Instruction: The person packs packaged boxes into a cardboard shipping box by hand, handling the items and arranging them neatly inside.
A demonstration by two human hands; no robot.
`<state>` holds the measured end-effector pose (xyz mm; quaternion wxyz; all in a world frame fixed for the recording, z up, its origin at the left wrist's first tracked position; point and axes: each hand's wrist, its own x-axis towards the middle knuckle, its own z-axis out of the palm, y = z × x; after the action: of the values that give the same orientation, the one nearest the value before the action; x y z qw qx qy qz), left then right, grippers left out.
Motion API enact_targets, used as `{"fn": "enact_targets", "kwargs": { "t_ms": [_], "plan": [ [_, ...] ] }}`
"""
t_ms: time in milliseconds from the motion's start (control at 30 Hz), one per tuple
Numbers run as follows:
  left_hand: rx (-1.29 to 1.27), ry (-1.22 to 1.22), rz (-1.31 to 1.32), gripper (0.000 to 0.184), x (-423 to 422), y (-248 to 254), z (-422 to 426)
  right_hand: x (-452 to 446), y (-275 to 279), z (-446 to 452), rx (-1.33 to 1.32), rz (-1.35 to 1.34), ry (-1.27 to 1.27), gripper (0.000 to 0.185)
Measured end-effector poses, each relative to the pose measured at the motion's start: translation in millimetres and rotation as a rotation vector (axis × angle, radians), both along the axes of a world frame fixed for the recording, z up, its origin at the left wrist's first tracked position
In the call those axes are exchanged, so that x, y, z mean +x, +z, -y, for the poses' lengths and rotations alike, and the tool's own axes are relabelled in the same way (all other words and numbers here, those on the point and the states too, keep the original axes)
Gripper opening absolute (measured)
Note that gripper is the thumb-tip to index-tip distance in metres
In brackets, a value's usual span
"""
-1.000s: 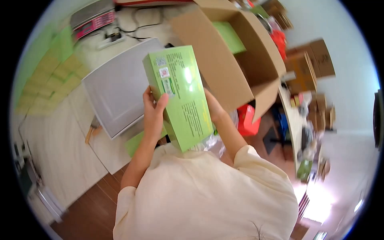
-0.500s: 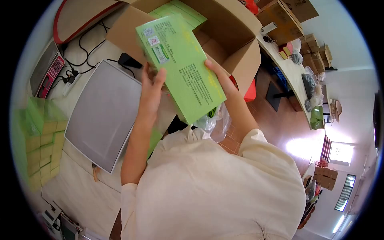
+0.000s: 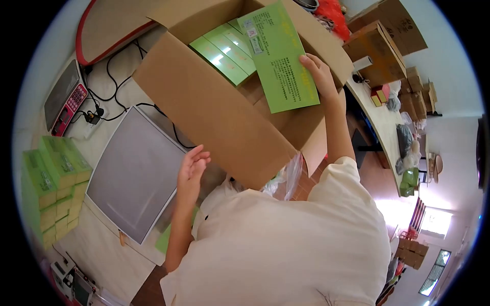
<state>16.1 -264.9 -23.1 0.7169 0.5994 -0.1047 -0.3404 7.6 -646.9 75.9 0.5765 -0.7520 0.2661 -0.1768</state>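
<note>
My right hand (image 3: 320,76) grips a flat green box (image 3: 278,61) by its right edge, with the thumb on the printed face. The green box is tilted over the opening of a large cardboard carton (image 3: 204,107). Inside the carton, several green boxes (image 3: 224,53) lie side by side at the left. My left hand (image 3: 194,163) holds nothing; its fingers are partly spread beside the carton's near flap, above the right edge of a grey flat panel (image 3: 135,171) with a white rim.
Green boxes (image 3: 56,178) are stacked at the table's left. A scale (image 3: 66,97) with a red keypad and black cables (image 3: 117,86) lie behind the panel. A plastic bag (image 3: 288,178) hangs below the carton. More cardboard boxes (image 3: 375,51) stand at the back right.
My right hand has carried the green box up and right over the carton. My left hand has let go of it and dropped lower. The carton now appears nearer, its contents more visible.
</note>
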Motion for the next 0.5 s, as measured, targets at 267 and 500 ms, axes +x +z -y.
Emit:
{"fn": "enact_targets", "kwargs": {
  "t_ms": [267,500],
  "plan": [
    [0.135,0.241,-0.108,0.036,-1,-17,-11,59,-63,19,0.018,-0.043,-0.024,0.063],
    [0.208,0.312,-0.148,0.033,-8,-8,-2,117,-86,-2,-0.24,-0.188,0.19,0.083]
  ]
}}
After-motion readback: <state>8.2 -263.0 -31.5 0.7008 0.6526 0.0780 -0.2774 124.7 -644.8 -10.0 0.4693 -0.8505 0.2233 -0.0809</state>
